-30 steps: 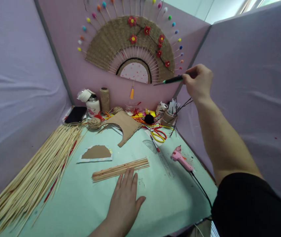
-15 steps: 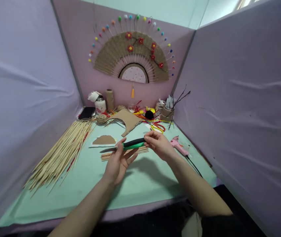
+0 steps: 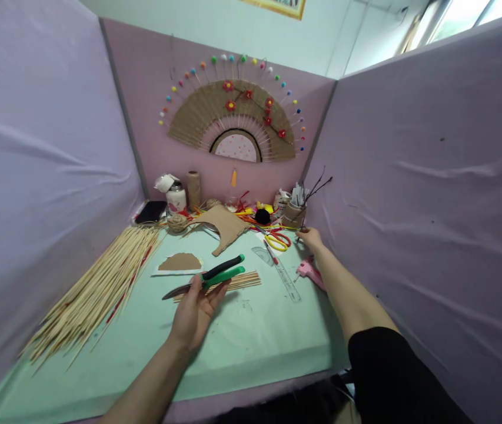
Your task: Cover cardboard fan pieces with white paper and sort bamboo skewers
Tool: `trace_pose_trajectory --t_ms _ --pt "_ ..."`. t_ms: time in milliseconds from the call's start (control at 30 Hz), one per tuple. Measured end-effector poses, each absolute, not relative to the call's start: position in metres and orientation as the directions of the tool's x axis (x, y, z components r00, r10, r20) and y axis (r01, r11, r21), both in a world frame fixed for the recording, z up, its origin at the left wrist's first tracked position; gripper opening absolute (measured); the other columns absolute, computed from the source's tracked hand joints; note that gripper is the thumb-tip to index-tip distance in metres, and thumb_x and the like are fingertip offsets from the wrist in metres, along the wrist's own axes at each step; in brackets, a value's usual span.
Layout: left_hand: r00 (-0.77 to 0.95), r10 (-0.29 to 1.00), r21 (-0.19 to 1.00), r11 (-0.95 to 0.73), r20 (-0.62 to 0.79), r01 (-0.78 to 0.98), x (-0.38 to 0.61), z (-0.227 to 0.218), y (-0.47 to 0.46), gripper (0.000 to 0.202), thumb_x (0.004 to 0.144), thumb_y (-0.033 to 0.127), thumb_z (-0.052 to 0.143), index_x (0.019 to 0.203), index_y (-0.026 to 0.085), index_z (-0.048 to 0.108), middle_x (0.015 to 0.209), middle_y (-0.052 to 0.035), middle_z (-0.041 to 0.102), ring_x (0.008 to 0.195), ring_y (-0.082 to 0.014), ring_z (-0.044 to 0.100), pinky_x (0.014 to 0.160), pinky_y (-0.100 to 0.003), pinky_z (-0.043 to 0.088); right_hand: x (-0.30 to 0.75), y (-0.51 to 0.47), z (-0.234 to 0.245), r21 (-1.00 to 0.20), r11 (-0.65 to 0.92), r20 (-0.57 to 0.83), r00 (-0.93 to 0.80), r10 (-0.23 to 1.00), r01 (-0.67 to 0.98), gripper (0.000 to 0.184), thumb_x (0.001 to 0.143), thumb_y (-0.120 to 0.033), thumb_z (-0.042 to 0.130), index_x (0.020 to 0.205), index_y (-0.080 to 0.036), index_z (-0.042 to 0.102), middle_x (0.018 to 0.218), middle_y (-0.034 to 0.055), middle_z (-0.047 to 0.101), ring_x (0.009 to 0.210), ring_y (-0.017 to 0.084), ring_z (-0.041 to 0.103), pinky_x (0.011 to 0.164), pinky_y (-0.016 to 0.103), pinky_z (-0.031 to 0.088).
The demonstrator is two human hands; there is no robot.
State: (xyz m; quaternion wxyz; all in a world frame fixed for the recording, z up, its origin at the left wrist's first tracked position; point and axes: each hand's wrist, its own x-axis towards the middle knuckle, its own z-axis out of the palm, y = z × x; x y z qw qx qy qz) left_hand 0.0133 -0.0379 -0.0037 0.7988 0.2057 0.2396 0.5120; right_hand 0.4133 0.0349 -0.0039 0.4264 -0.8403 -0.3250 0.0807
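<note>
My left hand holds a pair of pruning shears with black and green handles above the table. The handles stand apart, and the metal blades point left. Below the shears lies a small bundle of thin wooden sticks, partly hidden by the hand. At the back right, my right hand has its fingers pinched at the low end of a dark twig, beside the cardboard tube holder. The fingertips are small in view. A pink glue gun lies just below that wrist, partly covered by the forearm.
A large pile of bamboo sticks covers the left side. Cut cardboard, a half-round cardboard piece, scissors, a ruler and a protractor lie about. A decorated fan hangs on the back panel.
My right hand has let go of the shears' handle and moved right and back to the twig. The shears' handles have spread apart. My left hand has shifted slightly left, and the camera view has tilted up.
</note>
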Motion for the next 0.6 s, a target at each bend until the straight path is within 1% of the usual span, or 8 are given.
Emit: trace_pose_trajectory --t_ms 33,100,200,233,300,400,500,600 --pt "0.349 0.919 0.576 0.387 -0.182 -0.72 0.013 -0.004 -0.038 0.031 0.086 0.033 0.063 0.111 0.014 0.062 0.118 -0.0143 0.068 0.109 -0.0284 0.064 0.098 -0.043 0.052 0.413 0.037 -0.005 -0.772 -0.405 0.164 0.769 0.618 0.49 0.015 0.063 -0.02 0.063 0.075 -0.013 0.067 0.067 0.006 0.068 0.068 0.018 0.063 0.062 0.025 0.047" --pt "0.339 0.921 0.574 0.387 -0.195 -0.722 0.012 -0.005 -0.038 0.029 0.086 0.033 0.063 0.107 0.013 0.063 0.117 -0.0145 0.068 0.109 -0.0288 0.065 0.098 -0.043 0.052 0.418 0.036 0.0 -0.773 -0.377 0.213 0.768 0.604 0.51 0.024 0.066 -0.02 0.056 0.085 -0.011 0.068 0.07 0.0062 0.069 0.064 0.016 0.062 0.059 0.023 0.046" --pt "0.353 0.913 0.563 0.404 -0.205 -0.72 0.012 -0.006 -0.038 0.028 0.086 0.033 0.063 0.105 0.013 0.063 0.118 -0.0147 0.068 0.11 -0.0289 0.064 0.098 -0.043 0.051 0.436 0.027 0.028 -0.756 -0.369 0.282 0.778 0.561 0.54 0.04 0.068 -0.019 0.052 0.105 -0.009 0.065 0.076 0.0079 0.069 0.063 0.016 0.062 0.058 0.024 0.046" --pt "0.357 0.91 0.562 0.412 -0.21 -0.718 0.012 -0.006 -0.038 0.028 0.086 0.034 0.063 0.105 0.013 0.063 0.118 -0.0147 0.068 0.109 -0.0289 0.064 0.098 -0.043 0.051 0.443 0.023 0.043 -0.743 -0.375 0.3 0.777 0.554 0.554 0.042 0.068 -0.019 0.051 0.107 -0.008 0.064 0.076 0.0082 0.069 0.063 0.016 0.061 0.059 0.025 0.046" --pt "0.361 0.905 0.56 0.423 -0.224 -0.712 0.011 -0.006 -0.039 0.028 0.086 0.034 0.063 0.105 0.013 0.062 0.117 -0.0145 0.068 0.109 -0.0289 0.064 0.098 -0.044 0.051 0.456 0.016 0.077 -0.702 -0.392 0.324 0.756 0.568 0.595 0.035 0.067 -0.018 0.053 0.099 -0.01 0.068 0.073 0.0077 0.068 0.064 0.017 0.061 0.061 0.026 0.047" --pt "0.371 0.896 0.558 0.443 -0.245 -0.702 0.01 -0.006 -0.039 0.027 0.085 0.033 0.063 0.104 0.013 0.061 0.116 -0.0146 0.068 0.11 -0.03 0.064 0.099 -0.045 0.051 0.471 0.013 0.132 -0.436 -0.543 0.339 0.689 0.64 0.718 0.019 0.068 -0.018 0.058 0.082 -0.012 0.07 0.068 0.0071 0.066 0.065 0.017 0.06 0.065 0.028 0.046" --pt "0.376 0.89 0.553 0.456 -0.259 -0.697 0.008 -0.007 -0.039 0.025 0.085 0.032 0.064 0.101 0.014 0.06 0.116 -0.0147 0.068 0.11 -0.0307 0.064 0.099 -0.044 0.051 0.478 0.022 0.175 -0.408 -0.563 0.282 0.686 0.671 0.719 0.013 0.073 -0.016 0.058 0.078 -0.011 0.069 0.062 0.0075 0.064 0.057 0.014 0.056 0.061 0.03 0.046" --pt "0.378 0.888 0.543 0.46 -0.264 -0.702 0.008 -0.008 -0.039 0.025 0.085 0.034 0.063 0.102 0.014 0.06 0.115 -0.0141 0.069 0.109 -0.0303 0.064 0.097 -0.044 0.052 0.485 0.041 0.196 -0.386 -0.554 0.232 0.659 0.716 0.738 0.01 0.075 -0.012 0.06 0.067 -0.009 0.066 0.056 0.0094 0.062 0.054 0.013 0.054 0.059 0.032 0.045"
